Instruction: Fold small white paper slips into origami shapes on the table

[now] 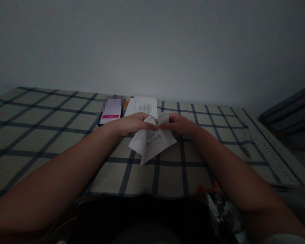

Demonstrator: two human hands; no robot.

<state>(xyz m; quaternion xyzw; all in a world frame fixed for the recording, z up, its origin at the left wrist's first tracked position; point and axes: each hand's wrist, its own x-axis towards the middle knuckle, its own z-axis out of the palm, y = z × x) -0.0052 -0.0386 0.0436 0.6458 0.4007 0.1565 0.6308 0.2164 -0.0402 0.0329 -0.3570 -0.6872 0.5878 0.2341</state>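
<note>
A thin sheet of white paper with grey printed characters is creased and partly folded between my hands. My left hand pinches it near the top with thumb and fingers. From the other side my right hand grips the same paper, its thumb close to the left thumb. The lower corners of the paper fan out toward me above the checked cloth. Just behind my hands lies a white pad of paper with similar print, its near edge hidden by the hands.
A phone with a lit screen lies left of the pad. The checked cloth covers the surface up to a pale wall. Dark striped fabric stands at the right edge. A patterned item is near my lap.
</note>
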